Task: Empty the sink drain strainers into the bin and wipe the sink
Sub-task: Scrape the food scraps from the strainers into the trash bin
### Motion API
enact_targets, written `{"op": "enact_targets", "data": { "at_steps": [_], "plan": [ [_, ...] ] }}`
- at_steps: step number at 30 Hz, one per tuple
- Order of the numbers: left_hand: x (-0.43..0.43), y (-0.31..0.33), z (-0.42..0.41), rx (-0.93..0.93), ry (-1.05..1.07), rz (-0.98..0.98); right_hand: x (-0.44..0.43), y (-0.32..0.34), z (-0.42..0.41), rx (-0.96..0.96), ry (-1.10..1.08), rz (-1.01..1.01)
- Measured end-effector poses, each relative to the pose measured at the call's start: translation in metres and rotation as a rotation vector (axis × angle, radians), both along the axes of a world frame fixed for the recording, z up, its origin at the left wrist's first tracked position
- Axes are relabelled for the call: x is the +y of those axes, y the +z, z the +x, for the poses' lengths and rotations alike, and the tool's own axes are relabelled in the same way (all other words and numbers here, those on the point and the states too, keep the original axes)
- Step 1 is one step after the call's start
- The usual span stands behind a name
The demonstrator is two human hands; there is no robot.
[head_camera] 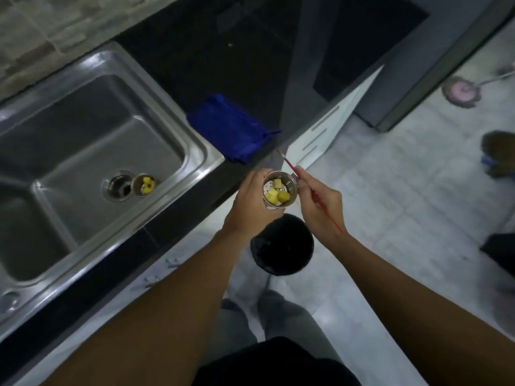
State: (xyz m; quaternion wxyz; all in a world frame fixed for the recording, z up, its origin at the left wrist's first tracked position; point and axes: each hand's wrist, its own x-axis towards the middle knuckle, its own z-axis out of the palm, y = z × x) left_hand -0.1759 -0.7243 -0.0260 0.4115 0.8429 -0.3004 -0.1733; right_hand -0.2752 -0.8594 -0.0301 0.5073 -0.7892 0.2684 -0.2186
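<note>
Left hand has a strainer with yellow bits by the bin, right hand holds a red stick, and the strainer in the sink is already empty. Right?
Not quite. The sink strainer is not empty: the head view shows yellow bits in it, beside the open drain. The rest holds: the left hand grips the held strainer by the bin, and the right hand holds the red stick.

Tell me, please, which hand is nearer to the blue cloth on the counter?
Left. The left hand, gripping a strainer, is close in front of the blue cloth; the right hand, holding a red stick, is past the strainer, farther away.
</note>
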Motion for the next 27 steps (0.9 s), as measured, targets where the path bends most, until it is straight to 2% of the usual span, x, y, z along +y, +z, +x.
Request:
{"op": "enact_targets", "data": {
  "at_steps": [3, 6, 15, 27],
  "plan": [
    [-0.009, -0.025, -0.012, 0.038, -0.049, 0.07, -0.005, -0.02, -0.03, 0.012, -0.119, -0.013],
    [-0.01, -0.055, -0.018, 0.04, -0.087, 0.146, -0.001, -0.041, -0.056, 0.069, -0.186, -0.113],
    [-0.016, -0.141, -0.012, 0.043, -0.226, 0.32, 0.031, -0.098, -0.108, 0.182, -0.045, -0.153],
    [-0.018, -0.226, -0.012, 0.039, -0.399, 0.418, 0.031, -0.177, -0.095, 0.285, 0.056, -0.025]
  ]
}}
